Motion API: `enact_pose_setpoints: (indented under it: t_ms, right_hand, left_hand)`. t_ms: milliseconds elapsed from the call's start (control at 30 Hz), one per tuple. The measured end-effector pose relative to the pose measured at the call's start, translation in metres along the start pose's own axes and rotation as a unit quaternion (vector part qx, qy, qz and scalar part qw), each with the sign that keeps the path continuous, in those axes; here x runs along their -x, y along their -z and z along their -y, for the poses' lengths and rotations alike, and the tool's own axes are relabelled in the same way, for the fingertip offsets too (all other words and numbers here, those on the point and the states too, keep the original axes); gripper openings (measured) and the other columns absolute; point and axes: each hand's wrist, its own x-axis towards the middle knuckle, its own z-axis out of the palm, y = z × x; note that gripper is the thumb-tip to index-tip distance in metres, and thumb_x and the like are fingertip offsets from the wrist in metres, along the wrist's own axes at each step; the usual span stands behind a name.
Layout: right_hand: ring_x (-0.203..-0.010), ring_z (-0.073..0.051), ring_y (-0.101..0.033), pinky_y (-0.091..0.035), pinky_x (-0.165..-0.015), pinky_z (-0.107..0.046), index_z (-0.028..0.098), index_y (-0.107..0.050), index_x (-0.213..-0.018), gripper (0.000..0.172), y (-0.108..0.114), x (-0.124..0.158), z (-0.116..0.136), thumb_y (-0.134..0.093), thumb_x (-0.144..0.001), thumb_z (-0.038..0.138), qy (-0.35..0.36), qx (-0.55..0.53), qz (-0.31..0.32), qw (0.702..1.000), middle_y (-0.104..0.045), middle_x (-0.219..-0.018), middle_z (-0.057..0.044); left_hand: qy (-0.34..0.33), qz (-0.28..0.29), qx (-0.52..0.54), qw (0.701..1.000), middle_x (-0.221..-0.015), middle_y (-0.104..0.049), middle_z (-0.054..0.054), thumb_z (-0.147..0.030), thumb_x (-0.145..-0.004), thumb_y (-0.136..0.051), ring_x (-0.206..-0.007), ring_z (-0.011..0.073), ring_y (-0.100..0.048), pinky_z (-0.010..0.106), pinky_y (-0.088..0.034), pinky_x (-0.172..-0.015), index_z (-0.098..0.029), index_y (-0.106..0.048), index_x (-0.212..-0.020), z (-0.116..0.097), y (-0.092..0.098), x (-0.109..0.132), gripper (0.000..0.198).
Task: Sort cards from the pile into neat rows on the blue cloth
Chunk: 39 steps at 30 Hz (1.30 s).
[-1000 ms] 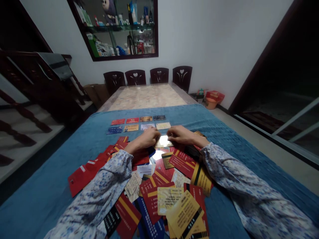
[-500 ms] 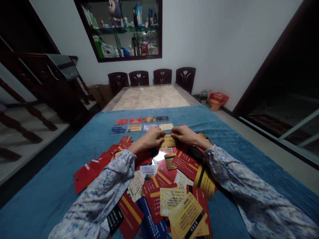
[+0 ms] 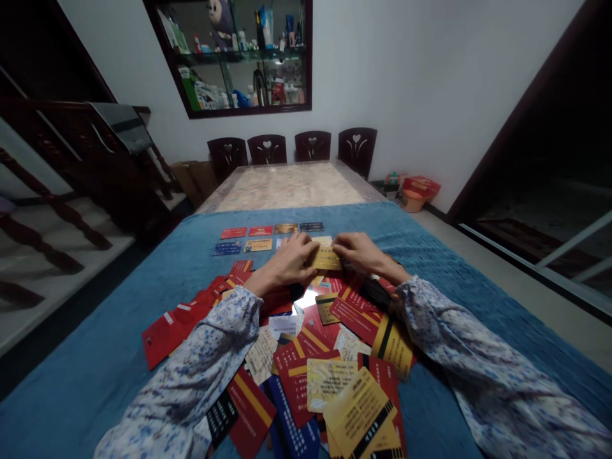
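A gold card (image 3: 327,258) is held up between both my hands above the pile. My left hand (image 3: 291,258) pinches its left edge, and my right hand (image 3: 362,254) grips its right edge. Beyond it, cards lie in two rows, among them a red card (image 3: 261,231), a dark blue card (image 3: 312,227), a blue card (image 3: 226,248) and a yellow card (image 3: 258,245). A pale card behind the gold one is mostly covered. Below my hands spreads a loose heap of red, gold and blue cards, with a gold card (image 3: 361,408) on top near me.
A blue cloth (image 3: 444,306) covers the near part of the table (image 3: 291,185). Several dark chairs (image 3: 357,148) stand at its far end. Red cards (image 3: 165,335) fan out on the left. A shelf cabinet (image 3: 248,57) is set in the wall, and an orange bucket (image 3: 414,201) sits on the floor.
Both hands have raised the gold card slightly and moved it away from me, toward the rows. It now covers more of the pale card behind it.
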Motion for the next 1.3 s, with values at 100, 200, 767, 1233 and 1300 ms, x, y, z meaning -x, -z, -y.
enact_pose_setpoints:
  t_ms: [100,200,767,1233,1300]
  right_hand:
    - [-0.07,-0.016,-0.057,-0.043,-0.068,-0.026,0.015,-0.075,-0.09,0.025,0.002,0.001,0.0,-0.053,-0.091,0.029,0.012,-0.005,0.001,1.0,-0.073,-0.079,-0.004]
    - [-0.075,-0.017,-0.059,-0.045,-0.072,-0.027,0.015,-0.073,-0.101,0.024,0.008,0.004,0.004,-0.057,-0.092,0.03,0.039,-0.002,0.021,0.999,-0.072,-0.088,-0.006]
    - [-0.094,-0.024,-0.056,-0.045,-0.079,-0.033,0.018,-0.067,-0.104,0.027,0.012,-0.004,0.022,-0.078,-0.083,0.03,0.116,0.168,0.099,0.974,-0.06,-0.109,-0.012]
    - [-0.081,-0.019,-0.057,-0.04,-0.07,-0.029,0.014,-0.07,-0.093,0.014,0.011,-0.066,0.047,-0.077,-0.083,0.02,0.125,0.211,0.138,0.96,-0.061,-0.101,-0.011]
    - [-0.083,-0.02,-0.059,-0.041,-0.07,-0.028,0.013,-0.071,-0.094,0.013,0.01,-0.076,0.049,-0.077,-0.083,0.019,0.128,0.215,0.143,0.957,-0.062,-0.102,-0.012]
  left_hand:
    - [0.002,0.004,-0.019,1.0,-0.121,-0.057,0.013,-0.032,-0.085,-0.065,-0.114,0.0316,-0.05,0.048,-0.045,-0.099,-0.018,-0.061,-0.124,0.0,0.001,-0.001,0.041]
    - [0.004,0.01,-0.026,1.0,-0.12,-0.057,0.014,-0.032,-0.087,-0.065,-0.114,0.0314,-0.05,0.047,-0.045,-0.097,-0.017,-0.062,-0.12,0.0,0.002,-0.001,0.036]
    - [0.033,0.041,-0.056,0.997,-0.119,-0.058,0.014,-0.031,-0.087,-0.068,-0.118,0.0328,-0.05,0.047,-0.045,-0.099,-0.018,-0.064,-0.112,0.014,0.011,-0.007,0.029]
    - [0.086,0.076,-0.106,0.988,-0.118,-0.06,0.013,-0.028,-0.084,-0.069,-0.115,0.0328,-0.052,0.043,-0.044,-0.093,-0.019,-0.065,-0.111,0.054,0.033,-0.023,0.028]
    - [0.088,0.076,-0.117,0.986,-0.118,-0.06,0.013,-0.028,-0.084,-0.068,-0.116,0.033,-0.052,0.043,-0.044,-0.093,-0.019,-0.066,-0.11,0.062,0.034,-0.026,0.027]
